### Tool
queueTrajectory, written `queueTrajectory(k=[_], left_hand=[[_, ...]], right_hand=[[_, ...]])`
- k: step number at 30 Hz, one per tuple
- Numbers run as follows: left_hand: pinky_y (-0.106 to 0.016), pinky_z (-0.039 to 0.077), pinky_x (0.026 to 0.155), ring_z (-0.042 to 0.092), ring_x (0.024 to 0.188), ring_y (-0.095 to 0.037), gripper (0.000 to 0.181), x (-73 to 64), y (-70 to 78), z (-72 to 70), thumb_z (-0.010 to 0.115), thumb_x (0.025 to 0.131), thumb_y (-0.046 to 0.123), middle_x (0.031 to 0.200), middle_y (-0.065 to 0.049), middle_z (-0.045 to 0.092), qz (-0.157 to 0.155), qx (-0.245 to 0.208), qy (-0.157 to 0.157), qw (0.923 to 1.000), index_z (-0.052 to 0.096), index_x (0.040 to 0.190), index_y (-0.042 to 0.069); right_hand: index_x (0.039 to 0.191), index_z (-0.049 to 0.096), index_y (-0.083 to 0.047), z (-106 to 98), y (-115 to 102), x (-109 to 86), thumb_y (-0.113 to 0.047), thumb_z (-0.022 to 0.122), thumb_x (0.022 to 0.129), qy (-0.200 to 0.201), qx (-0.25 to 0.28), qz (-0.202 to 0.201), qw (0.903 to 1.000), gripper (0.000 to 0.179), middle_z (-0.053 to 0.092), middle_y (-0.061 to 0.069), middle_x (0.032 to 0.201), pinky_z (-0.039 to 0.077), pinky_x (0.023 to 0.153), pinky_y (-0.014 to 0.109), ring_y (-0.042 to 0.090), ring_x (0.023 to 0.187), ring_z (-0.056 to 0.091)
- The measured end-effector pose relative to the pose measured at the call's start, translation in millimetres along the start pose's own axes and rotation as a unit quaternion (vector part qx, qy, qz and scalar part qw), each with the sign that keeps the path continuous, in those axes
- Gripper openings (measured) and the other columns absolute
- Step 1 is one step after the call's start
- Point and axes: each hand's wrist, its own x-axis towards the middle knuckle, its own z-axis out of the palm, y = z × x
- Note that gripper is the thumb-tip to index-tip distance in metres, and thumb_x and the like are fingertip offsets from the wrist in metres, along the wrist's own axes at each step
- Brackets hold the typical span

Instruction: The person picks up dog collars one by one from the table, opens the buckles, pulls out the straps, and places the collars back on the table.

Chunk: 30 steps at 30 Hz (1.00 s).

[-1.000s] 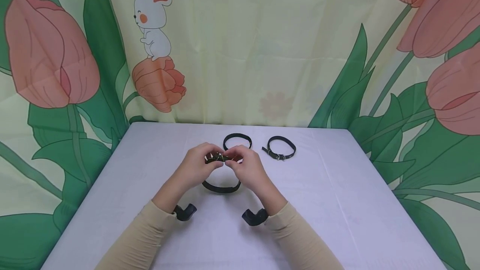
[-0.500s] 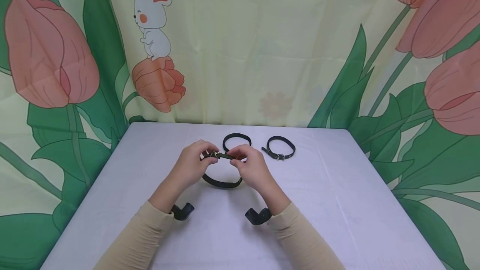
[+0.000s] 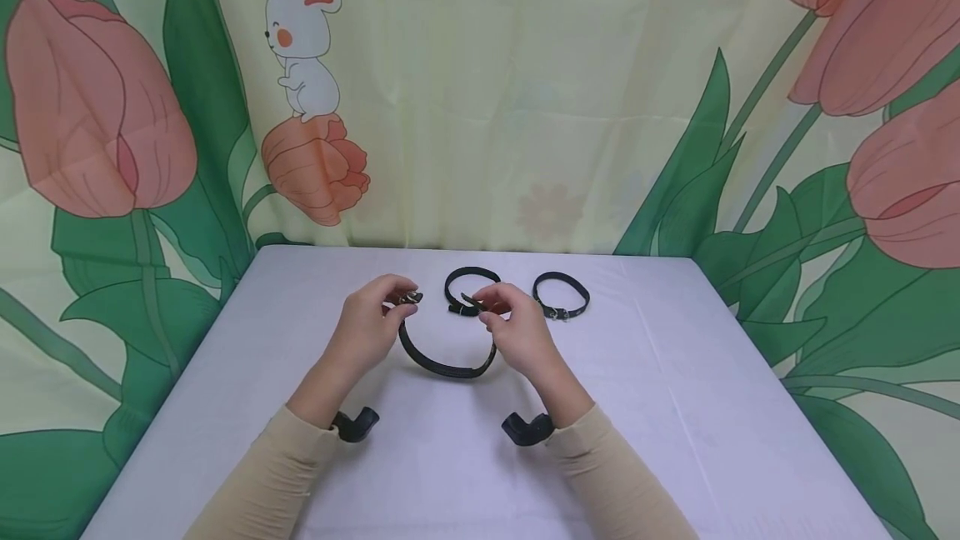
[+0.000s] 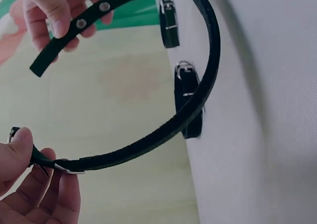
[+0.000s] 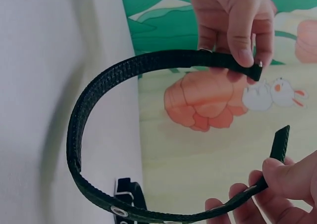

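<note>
A black pet collar (image 3: 450,371), unbuckled, hangs in a U between my two hands above the table. My left hand (image 3: 371,319) pinches its buckle end between thumb and fingers; metal shows at those fingertips. My right hand (image 3: 517,327) pinches the other end, its pointed tip sticking out past the thumb. In the left wrist view, metal eyelets (image 4: 104,7) run along the strap near that tip. The right wrist view has the strap's tip (image 5: 281,137) apart from the buckle end (image 5: 255,71), with a gap between them.
Two more black collars lie on the white table behind my hands, each fastened in a loop: one collar (image 3: 447,286) in the middle, another collar (image 3: 561,313) to its right. A curtain (image 3: 480,107) printed with tulips and a rabbit hangs behind the table.
The strap's end has come out of the buckle. My hands have moved apart, left hand leftward and right hand rightward, and the hanging collar has spread wider.
</note>
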Motion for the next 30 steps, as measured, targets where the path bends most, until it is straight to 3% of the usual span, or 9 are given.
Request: queueTrajectory(k=[6, 11, 16, 21, 30], left_hand=[[-0.045, 0.064, 0.090, 0.075, 0.107, -0.027, 0.026, -0.5, -3.3, -4.8, 0.077, 0.097, 0.003, 0.113, -0.009, 0.079, -0.034, -0.008, 0.020, 0.9992, 0.070, 0.121, 0.008], [-0.046, 0.064, 0.090, 0.075, 0.107, -0.028, 0.025, -0.1, -7.7, -7.7, 0.073, 0.099, 0.000, 0.113, -0.012, 0.080, -0.040, -0.014, 0.035, 0.9985, 0.070, 0.123, 0.006], [-0.047, 0.064, 0.093, 0.073, 0.114, -0.030, 0.028, -0.2, -13.9, -9.9, 0.068, 0.101, 0.002, 0.120, -0.013, 0.077, -0.057, -0.007, 0.028, 0.9980, 0.071, 0.129, 0.004], [-0.049, 0.063, 0.098, 0.070, 0.119, -0.033, 0.022, -0.3, -18.4, -12.8, 0.068, 0.101, 0.000, 0.121, -0.014, 0.075, -0.085, -0.018, 0.019, 0.9960, 0.072, 0.123, 0.005], [-0.053, 0.059, 0.105, 0.067, 0.123, -0.034, 0.022, 0.6, -22.7, -15.5, 0.072, 0.099, -0.003, 0.117, -0.015, 0.073, -0.144, -0.051, 0.008, 0.9883, 0.065, 0.117, 0.006]], right_hand=[[0.118, 0.074, -0.010, -7, 6, 2.9, 0.007, 0.068, 0.098, 0.025, 0.039, 0.024, 0.9986, 0.027, 0.075, 0.015, 0.111, 0.064, 0.074, 0.032, 0.030, 0.093, 0.074], [0.117, 0.073, -0.007, -14, 8, 3.1, 0.006, 0.068, 0.098, 0.054, 0.050, 0.028, 0.9969, 0.024, 0.075, 0.020, 0.110, 0.065, 0.074, 0.031, 0.027, 0.090, 0.075], [0.113, 0.074, -0.006, -19, 16, 4.1, 0.004, 0.071, 0.096, 0.082, 0.028, 0.013, 0.9962, 0.020, 0.078, 0.015, 0.105, 0.062, 0.076, 0.029, 0.025, 0.093, 0.074], [0.109, 0.075, -0.009, -22, 25, 4.5, -0.004, 0.074, 0.097, 0.104, 0.006, 0.008, 0.9946, 0.013, 0.079, 0.007, 0.102, 0.055, 0.083, 0.030, 0.021, 0.094, 0.073], [0.112, 0.072, -0.007, -30, 34, 4.8, -0.003, 0.071, 0.100, 0.108, 0.050, 0.038, 0.9922, 0.012, 0.078, 0.014, 0.110, 0.066, 0.078, 0.029, 0.024, 0.098, 0.075]])
